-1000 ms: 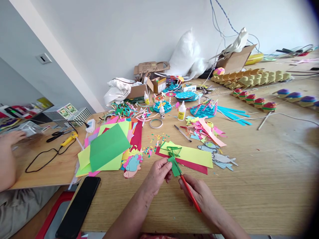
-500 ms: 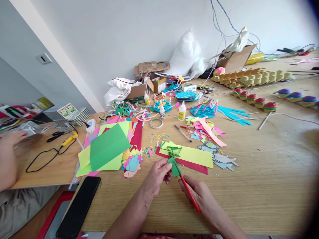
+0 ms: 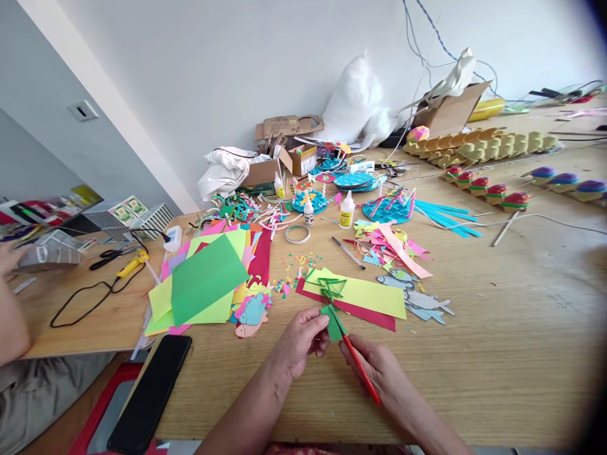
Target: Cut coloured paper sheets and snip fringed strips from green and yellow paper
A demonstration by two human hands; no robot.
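Between thumb and fingers, my left hand (image 3: 306,335) pinches a small piece of green paper (image 3: 334,328) above the table. A pair of red-handled scissors (image 3: 361,370) is gripped in my right hand (image 3: 379,366), with its blades at the right edge of the green piece. Thin green paper strips (image 3: 331,287) lie just beyond the blades, on a yellow-green sheet (image 3: 374,296). Under that sheet a dark red paper (image 3: 374,317) sticks out. My right fingers are partly hidden behind the scissor handles.
Coloured paper sheets (image 3: 208,278) and paper fish (image 3: 251,314) lie to the left, grey paper fish (image 3: 422,297) to the right. Glue bottles (image 3: 346,212), a tape roll (image 3: 297,234) and paper scraps (image 3: 389,246) stand beyond. A black phone (image 3: 149,392) lies front left; another person's arm (image 3: 12,303) is at far left.
My hands stay almost in place; the scissors and green piece shift only slightly. At far left, the other person's hand has moved back from a grey striped object, which now shows more fully.
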